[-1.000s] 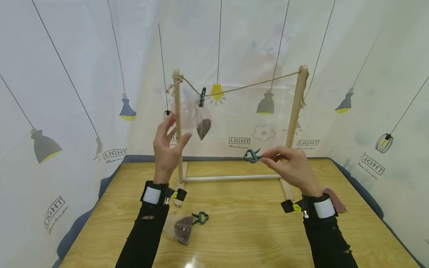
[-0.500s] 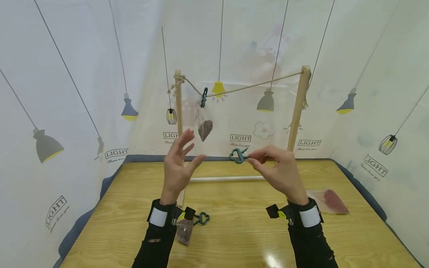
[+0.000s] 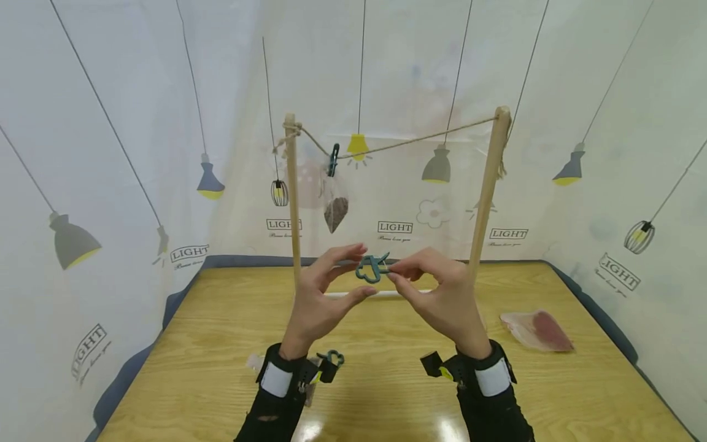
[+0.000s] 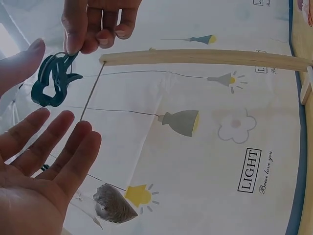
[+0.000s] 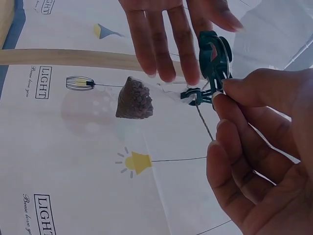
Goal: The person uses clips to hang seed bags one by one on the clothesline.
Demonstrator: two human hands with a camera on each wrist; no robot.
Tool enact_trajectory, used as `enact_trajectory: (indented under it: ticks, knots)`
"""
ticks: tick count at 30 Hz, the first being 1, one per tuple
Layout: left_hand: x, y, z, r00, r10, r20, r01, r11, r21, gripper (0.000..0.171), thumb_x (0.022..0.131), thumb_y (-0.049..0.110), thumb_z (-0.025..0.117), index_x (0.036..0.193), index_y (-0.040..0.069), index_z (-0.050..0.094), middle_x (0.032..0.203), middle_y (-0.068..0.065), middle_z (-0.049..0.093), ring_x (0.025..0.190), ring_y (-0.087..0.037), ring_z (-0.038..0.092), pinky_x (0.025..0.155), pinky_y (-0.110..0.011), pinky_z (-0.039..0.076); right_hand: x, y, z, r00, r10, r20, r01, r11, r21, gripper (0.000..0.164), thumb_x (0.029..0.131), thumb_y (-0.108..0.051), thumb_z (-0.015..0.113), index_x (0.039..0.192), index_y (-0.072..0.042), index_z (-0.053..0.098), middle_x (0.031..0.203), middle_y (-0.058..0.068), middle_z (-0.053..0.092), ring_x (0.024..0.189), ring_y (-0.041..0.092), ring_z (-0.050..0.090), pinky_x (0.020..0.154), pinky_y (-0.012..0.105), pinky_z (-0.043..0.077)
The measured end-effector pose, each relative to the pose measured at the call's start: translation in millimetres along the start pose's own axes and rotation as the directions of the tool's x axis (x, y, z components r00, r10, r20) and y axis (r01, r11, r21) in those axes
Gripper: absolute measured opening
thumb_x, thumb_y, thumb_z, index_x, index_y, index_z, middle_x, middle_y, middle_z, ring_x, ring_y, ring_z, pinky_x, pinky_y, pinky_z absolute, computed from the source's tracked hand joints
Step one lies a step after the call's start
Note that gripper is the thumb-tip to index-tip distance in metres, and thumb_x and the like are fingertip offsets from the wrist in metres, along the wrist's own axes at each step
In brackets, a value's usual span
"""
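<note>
My right hand pinches a dark green spring clip by one end, between thumb and fingertips. My left hand is beside the clip's loop end, fingers spread and thumb apart; in the left wrist view the clip sits between that thumb and the fingers. Behind the hands, another green clip hangs on a string and holds a clear bag of brown granules. A third green clip lies on the table beside a bag mostly hidden by my left wrist.
The string runs between two wooden posts, tied at their tops, with a white rod low between them. A clear bag with pink contents lies on the wooden table at right. A printed curtain stands behind.
My right hand has carried the green clip leftward. My left hand has moved away from the left post, rightward and down, to beside the clip. The hanging bag stays in place.
</note>
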State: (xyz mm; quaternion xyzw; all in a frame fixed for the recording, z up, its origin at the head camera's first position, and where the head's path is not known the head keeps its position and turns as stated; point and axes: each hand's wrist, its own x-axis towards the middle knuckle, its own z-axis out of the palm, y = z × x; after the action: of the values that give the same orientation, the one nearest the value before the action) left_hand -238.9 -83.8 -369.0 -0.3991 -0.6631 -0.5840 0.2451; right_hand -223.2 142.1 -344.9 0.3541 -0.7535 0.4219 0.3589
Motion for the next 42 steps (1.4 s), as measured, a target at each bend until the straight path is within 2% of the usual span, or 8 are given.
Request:
enact_trajectory:
  ticks: [9, 15, 20, 25, 28, 33, 39, 42]
  knots:
    - [-0.5, 3.2, 1.1, 0.998, 0.068, -0.008, -0.067, 0.995, 0.075, 0.046, 0.081, -0.006, 0.082, 0.125, -0.001, 0.07, 0.12, -0.017, 0.071, 0.114, -0.027, 0.07, 0.101, -0.036, 0.059, -2.2, -1.8, 0.4, 1.0, -0.02, 0.004, 0.02, 1.0, 0.007, 0.017, 0.084, 0.0, 0.081, 0.097, -0.01, 0.08, 0.088, 0.001, 0.075, 0.076, 0.008, 0.063, 0.07, 0.02, 0.053]
    - [-2.2, 5.3, 0.4, 0.999, 0.025, -0.021, -0.026, 1.0, -0.015, 0.043, 0.085, -0.008, 0.078, 0.127, -0.004, 0.068, 0.121, -0.023, 0.069, 0.115, -0.027, 0.07, 0.102, -0.038, 0.059, -2.9, -2.7, 3.1, 0.999, 0.049, 0.014, -0.05, 0.988, 0.143, 0.032, 0.084, 0.004, 0.08, 0.114, -0.004, 0.074, 0.101, 0.006, 0.075, 0.086, 0.011, 0.067, 0.074, 0.021, 0.06]
    - [-4.5, 7.4, 3.1, 0.998, -0.056, -0.041, 0.049, 0.986, -0.162, 0.04, 0.091, -0.001, 0.074, 0.129, -0.008, 0.065, 0.126, -0.02, 0.068, 0.115, -0.019, 0.069, 0.102, -0.039, 0.059, -4.0, -6.3, 6.9, 0.981, 0.178, 0.073, -0.192, 0.908, 0.373, 0.06, 0.086, 0.009, 0.075, 0.142, -0.003, 0.057, 0.122, 0.017, 0.067, 0.105, 0.019, 0.066, 0.083, 0.024, 0.06]
    - [-4.3, 8.2, 9.4, 0.994, -0.101, -0.041, 0.083, 0.943, -0.324, 0.044, 0.095, 0.005, 0.073, 0.131, -0.016, 0.059, 0.127, -0.002, 0.069, 0.115, -0.017, 0.067, 0.102, -0.037, 0.059, -4.2, -10.4, 7.7, 0.943, 0.289, 0.167, -0.334, 0.797, 0.504, 0.057, 0.094, 0.0, 0.07, 0.147, -0.008, 0.053, 0.125, 0.018, 0.06, 0.116, 0.02, 0.062, 0.093, 0.025, 0.058]
    - [-4.9, 8.2, 11.2, 0.991, -0.13, -0.04, 0.107, 0.925, -0.365, 0.047, 0.095, 0.008, 0.073, 0.133, -0.017, 0.057, 0.127, 0.001, 0.068, 0.116, -0.015, 0.067, 0.103, -0.035, 0.058, -3.1, -12.2, 7.5, 0.924, 0.325, 0.2, -0.381, 0.754, 0.535, 0.051, 0.098, -0.005, 0.068, 0.146, -0.006, 0.054, 0.124, 0.013, 0.061, 0.117, 0.019, 0.062, 0.092, 0.024, 0.058]
    - [-5.9, 7.5, 10.9, 0.984, -0.178, -0.017, 0.16, 0.917, -0.364, 0.048, 0.096, 0.011, 0.073, 0.135, -0.012, 0.058, 0.128, 0.001, 0.068, 0.118, -0.015, 0.067, 0.105, -0.037, 0.057, -2.3, -13.1, 8.4, 0.901, 0.38, 0.209, -0.429, 0.71, 0.559, 0.044, 0.099, -0.008, 0.068, 0.142, -0.006, 0.058, 0.119, 0.005, 0.064, 0.112, 0.016, 0.064, 0.084, 0.023, 0.058]
    - [-6.4, 7.1, 11.2, 0.982, -0.189, 0.009, 0.179, 0.914, -0.365, 0.048, 0.095, 0.011, 0.073, 0.135, -0.011, 0.059, 0.128, 0.001, 0.068, 0.119, -0.016, 0.067, 0.103, -0.036, 0.058, -4.3, -11.3, 11.8, 0.899, 0.403, 0.173, -0.417, 0.661, 0.624, 0.036, 0.098, -0.003, 0.067, 0.133, 0.003, 0.062, 0.115, 0.0, 0.069, 0.103, 0.013, 0.066, 0.083, 0.026, 0.059]
    - [-7.1, 7.3, 11.2, 0.981, -0.193, 0.019, 0.186, 0.909, -0.373, 0.048, 0.096, 0.01, 0.073, 0.136, -0.011, 0.058, 0.128, 0.001, 0.068, 0.12, -0.016, 0.067, 0.103, -0.036, 0.058, -6.2, -11.1, 13.1, 0.896, 0.416, 0.154, -0.413, 0.656, 0.632, 0.031, 0.097, -0.002, 0.068, 0.127, 0.004, 0.064, 0.115, 0.0, 0.07, 0.1, 0.013, 0.067, 0.083, 0.025, 0.06]
